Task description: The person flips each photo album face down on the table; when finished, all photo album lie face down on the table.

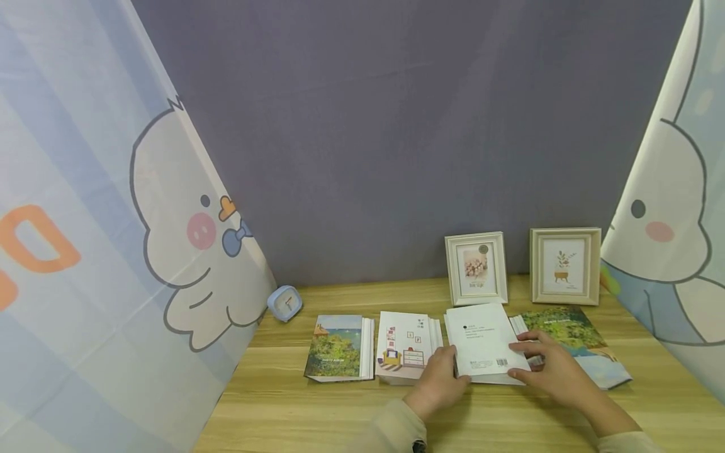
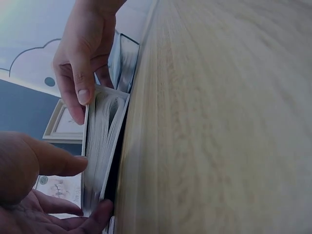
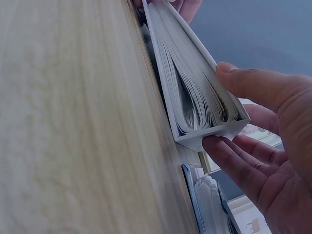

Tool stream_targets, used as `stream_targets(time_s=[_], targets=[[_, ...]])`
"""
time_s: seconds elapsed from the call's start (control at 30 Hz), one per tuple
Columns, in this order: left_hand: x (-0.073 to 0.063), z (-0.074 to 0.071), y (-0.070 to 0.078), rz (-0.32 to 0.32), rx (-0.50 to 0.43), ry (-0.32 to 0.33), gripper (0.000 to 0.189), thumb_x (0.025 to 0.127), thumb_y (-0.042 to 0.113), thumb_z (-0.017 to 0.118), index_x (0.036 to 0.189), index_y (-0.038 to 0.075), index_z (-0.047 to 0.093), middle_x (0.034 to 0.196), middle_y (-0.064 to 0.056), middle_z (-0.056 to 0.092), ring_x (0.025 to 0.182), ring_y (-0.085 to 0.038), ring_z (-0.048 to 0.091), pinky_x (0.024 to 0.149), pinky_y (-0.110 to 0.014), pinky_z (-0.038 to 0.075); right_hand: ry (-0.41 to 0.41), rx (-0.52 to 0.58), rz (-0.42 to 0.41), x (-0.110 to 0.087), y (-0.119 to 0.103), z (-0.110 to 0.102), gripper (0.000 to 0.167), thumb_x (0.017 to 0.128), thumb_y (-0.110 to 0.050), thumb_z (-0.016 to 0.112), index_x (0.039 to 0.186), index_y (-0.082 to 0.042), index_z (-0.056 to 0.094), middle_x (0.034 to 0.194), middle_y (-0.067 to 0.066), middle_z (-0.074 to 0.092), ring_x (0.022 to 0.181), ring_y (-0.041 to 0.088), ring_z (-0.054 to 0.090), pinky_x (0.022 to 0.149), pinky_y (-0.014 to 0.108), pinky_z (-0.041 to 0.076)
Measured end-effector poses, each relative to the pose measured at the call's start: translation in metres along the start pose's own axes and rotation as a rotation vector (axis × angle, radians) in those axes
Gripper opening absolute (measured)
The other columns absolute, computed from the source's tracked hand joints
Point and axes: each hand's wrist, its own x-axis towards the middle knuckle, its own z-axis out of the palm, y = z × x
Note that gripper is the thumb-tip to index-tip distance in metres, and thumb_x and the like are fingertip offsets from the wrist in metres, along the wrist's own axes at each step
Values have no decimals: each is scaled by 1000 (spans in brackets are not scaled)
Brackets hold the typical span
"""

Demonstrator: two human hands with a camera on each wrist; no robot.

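Now your left hand [image 1: 437,380] and right hand [image 1: 557,372] pinch opposite sides of a white album [image 1: 484,340], a green album [image 1: 578,333] lying just beyond your right

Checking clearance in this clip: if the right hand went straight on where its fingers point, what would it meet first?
The white album, whose edge the right hand touches. Depth is unclear, so the hand might push the album or slide over it.

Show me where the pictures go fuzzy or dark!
Head: fairly bright, but the left sleeve looks smeary; left wrist: the tabletop looks hazy and soft; right wrist: dim and bluish, tabletop blurry, the white album sharper.
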Motion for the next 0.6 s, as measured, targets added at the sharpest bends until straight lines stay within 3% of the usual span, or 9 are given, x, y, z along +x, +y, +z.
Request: stream_targets(time_s=[0.13, 0.33, 0.6], targets=[[0, 2, 1, 5, 35, -5, 43, 87, 21, 82, 124, 5, 64, 103, 3, 57, 100, -9, 54, 94, -30, 52, 0, 5, 9, -1, 1, 0, 57, 76, -32, 96, 120, -1, 77, 136, 19, 56, 105, 32, 68, 71, 25, 60], [-1, 4, 1, -8, 73, -24, 44, 90, 18, 80, 128, 4, 62, 108, -1, 59, 108, -15, 57, 98, -33, 52, -8, -10, 8, -1, 3, -1, 57, 76, -33, 96, 119, -2, 77, 136, 19, 57, 108, 34, 66, 71, 25, 60], [1, 7, -2, 46, 125, 1, 26, 86, 3, 77, 109, 7, 67, 93, 4, 56, 89, -6, 52, 80, -24, 51, -42, 0, 18, -1, 4, -4, 56, 77, -33, 95, 121, -3, 77, 134, 16, 57, 106, 31, 66, 71, 24, 60]])
